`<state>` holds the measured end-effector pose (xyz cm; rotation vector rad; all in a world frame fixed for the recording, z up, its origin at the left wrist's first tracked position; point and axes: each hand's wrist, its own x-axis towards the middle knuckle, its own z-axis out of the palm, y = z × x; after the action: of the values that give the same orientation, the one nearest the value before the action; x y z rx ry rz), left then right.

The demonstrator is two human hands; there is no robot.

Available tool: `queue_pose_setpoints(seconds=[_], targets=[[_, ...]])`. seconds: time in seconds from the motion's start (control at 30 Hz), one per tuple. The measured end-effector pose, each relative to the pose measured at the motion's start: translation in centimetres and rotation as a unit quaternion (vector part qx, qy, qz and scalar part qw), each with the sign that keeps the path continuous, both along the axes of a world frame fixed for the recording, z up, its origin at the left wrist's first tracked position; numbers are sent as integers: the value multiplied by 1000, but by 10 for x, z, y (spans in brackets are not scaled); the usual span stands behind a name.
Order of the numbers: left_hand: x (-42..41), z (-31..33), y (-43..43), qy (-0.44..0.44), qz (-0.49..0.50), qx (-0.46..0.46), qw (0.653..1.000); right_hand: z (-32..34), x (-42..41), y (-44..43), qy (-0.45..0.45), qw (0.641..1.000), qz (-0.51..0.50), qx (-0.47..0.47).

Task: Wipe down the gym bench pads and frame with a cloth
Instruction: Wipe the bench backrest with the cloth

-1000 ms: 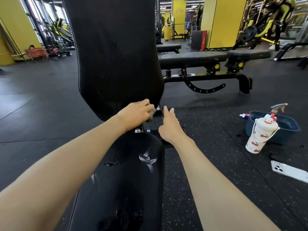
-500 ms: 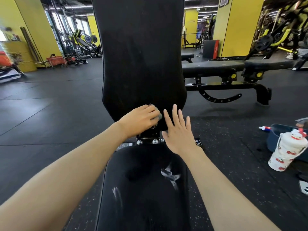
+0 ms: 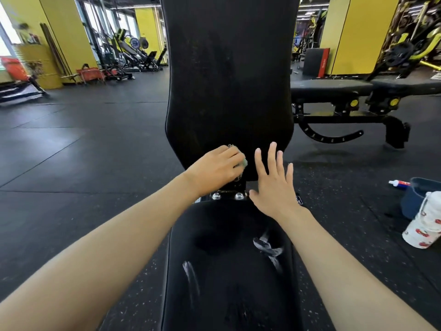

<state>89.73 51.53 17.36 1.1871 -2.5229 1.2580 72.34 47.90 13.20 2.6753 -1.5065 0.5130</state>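
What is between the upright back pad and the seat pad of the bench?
In the head view, a black frame bracket with two shiny bolt heads fills that gap.

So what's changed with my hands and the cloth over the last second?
The right hand opened: its fingers, bunched a second ago, now spread straight over the lower back pad. The left hand kept gripping the cloth at the pad's bottom edge, barely shifting. Nothing was picked up or let go. The streaks on the seat pad and the bottle on the floor stayed put.
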Motion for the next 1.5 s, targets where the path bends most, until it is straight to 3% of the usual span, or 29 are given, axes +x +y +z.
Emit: queue_pose_setpoints(seconds=[0.3,0.5,0.67,0.9,1.1,1.4,1.5], targets=[[72,-13,43,-7,69,31,997,11,-3,3,-8,999,12,52],[2,-22,9,-63,-8,21,998,12,-2,4,-18,999,8,47],[-2,-33,-3,-128,31,60,989,11,-3,1,-26,998,18,52],[69,-26,41,-69,74,36,994,12,-7,-2,-51,996,50,60],[38,-3,26,-40,43,-23,998,14,-6,1,-48,996,42,58],[66,-11,42,36,117,64,990,27,-8,6,-40,996,31,79],[55,4,46,46,93,36,994,35,-5,8,-43,995,24,88]])
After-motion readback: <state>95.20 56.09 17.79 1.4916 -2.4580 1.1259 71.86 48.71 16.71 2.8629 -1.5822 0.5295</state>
